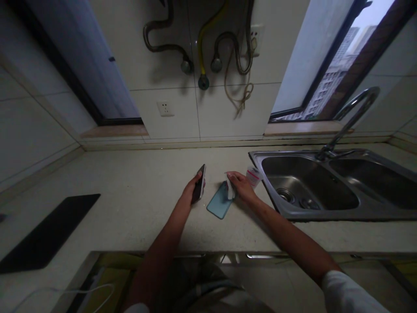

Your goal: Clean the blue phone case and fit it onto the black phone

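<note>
head view: left hand (pixel 192 190) closes around a dark smartphone (pixel 198 185); right hand (pixel 241 184) pinches a white wipe (pixel 230 189) against a teal-backed phone (pixel 219 201), just left of the steel sink (pixel 257 161); a slack grip could drop the smartphone onto the counter (pixel 130 195)

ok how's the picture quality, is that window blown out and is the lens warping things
Head view: the window is blown out at the sky while the room is dim. The wide lens bows the countertop edges and walls. Soft glare lies on the stainless steel sink. The left hand, phone, right hand and white wipe look dim but fairly sharp.
</note>
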